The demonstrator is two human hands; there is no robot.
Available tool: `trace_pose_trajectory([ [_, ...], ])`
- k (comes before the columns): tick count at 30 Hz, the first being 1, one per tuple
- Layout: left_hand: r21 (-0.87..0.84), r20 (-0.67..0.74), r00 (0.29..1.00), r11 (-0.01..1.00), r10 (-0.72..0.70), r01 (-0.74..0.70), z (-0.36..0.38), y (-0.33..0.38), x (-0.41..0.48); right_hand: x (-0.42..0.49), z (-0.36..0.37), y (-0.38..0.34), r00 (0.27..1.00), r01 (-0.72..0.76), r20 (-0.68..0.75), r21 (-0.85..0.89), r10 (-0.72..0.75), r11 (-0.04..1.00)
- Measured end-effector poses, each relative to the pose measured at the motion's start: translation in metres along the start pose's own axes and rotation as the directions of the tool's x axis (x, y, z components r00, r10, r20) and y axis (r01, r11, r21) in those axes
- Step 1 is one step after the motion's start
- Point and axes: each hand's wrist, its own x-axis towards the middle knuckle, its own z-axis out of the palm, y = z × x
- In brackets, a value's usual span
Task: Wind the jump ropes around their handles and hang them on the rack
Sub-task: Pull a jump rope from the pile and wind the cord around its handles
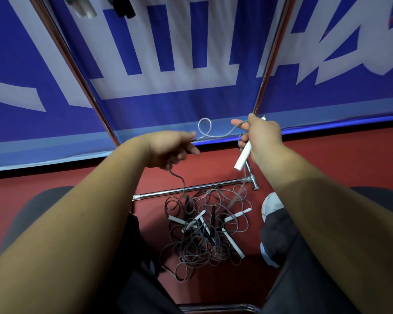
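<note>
My right hand (262,134) grips a white jump-rope handle (242,157) held slanted, its lower end pointing down-left. A grey rope (205,130) runs from that hand in a loop across to my left hand (171,148), which holds the rope; below the left hand the rope hangs down to the floor. A tangled pile of jump ropes (208,232) with white and black handles lies on the red floor between my legs. Two wound ropes, one with white handles (83,6) and one with black handles (123,6), hang at the top left.
The chrome rack's uprights (77,71) slant up on the left and right, and its base bar (191,189) lies on the red floor just beyond the pile. A blue and white banner (179,64) fills the background. My shoe (270,205) stands right of the pile.
</note>
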Motion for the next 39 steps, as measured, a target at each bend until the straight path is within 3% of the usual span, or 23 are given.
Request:
trace_pose_trajectory([
  [2,0.077,-0.131,0.989,0.995,0.069,-0.059,-0.005,0.001,-0.007,0.01,-0.002,0.006,0.998,-0.039,-0.045,0.001,0.039,0.999],
  [4,-0.135,-0.36,0.932,0.985,0.052,-0.107,-0.013,0.003,-0.01,0.015,-0.004,0.011,0.994,-0.064,-0.091,-0.034,0.06,0.997],
  [6,-0.396,-0.565,0.821,0.9,-0.08,-0.185,-0.022,0.002,-0.014,0.017,-0.007,0.014,0.989,-0.069,-0.135,-0.069,0.06,0.995],
  [9,-0.481,-0.668,0.735,0.82,-0.115,-0.309,-0.029,0.0,-0.016,0.015,-0.006,0.017,0.987,-0.059,-0.157,-0.094,0.043,0.994],
  [13,-0.388,-0.61,0.79,0.848,0.059,-0.362,-0.019,0.004,-0.02,0.003,0.005,0.017,0.98,-0.193,-0.053,-0.078,0.19,0.978],
  [17,-0.564,-0.295,0.943,0.769,0.154,-0.302,-0.011,0.011,-0.024,-0.012,0.016,0.027,0.943,-0.265,0.124,-0.283,0.309,0.922],
  [19,-0.63,-0.192,0.954,0.717,0.231,-0.3,-0.008,0.014,-0.025,-0.018,0.022,0.035,0.917,-0.24,0.239,-0.312,0.321,0.919],
  [24,-0.663,-0.221,0.918,0.639,0.33,-0.389,0.001,0.016,-0.02,-0.035,0.032,0.042,0.809,-0.122,0.486,-0.41,0.33,0.904],
  [27,-0.659,-0.33,0.879,0.583,0.344,-0.475,0.0,0.018,-0.017,-0.044,0.032,0.044,0.727,-0.001,0.582,-0.53,0.365,0.848],
  [30,-0.635,-0.438,0.836,0.544,0.33,-0.548,-0.007,0.019,-0.011,-0.047,0.03,0.045,0.709,0.104,0.646,-0.493,0.283,0.864],
  [33,-0.502,-0.541,0.796,0.656,0.271,-0.564,-0.014,0.019,-0.002,-0.047,0.031,0.04,0.741,0.101,0.644,-0.384,0.188,0.918],
  [35,-0.398,-0.517,0.831,0.801,0.207,-0.447,-0.013,0.016,0.002,-0.044,0.031,0.034,0.785,0.098,0.603,-0.352,0.146,0.931],
  [37,-0.246,-0.435,0.878,0.911,0.2,-0.33,-0.007,0.012,0.004,-0.04,0.032,0.029,0.821,0.05,0.555,-0.304,0.134,0.951],
  [39,-0.004,-0.233,0.93,0.956,0.285,-0.294,0.0,0.006,0.004,-0.038,0.034,0.023,0.852,0.001,0.51,-0.223,0.116,0.975],
])
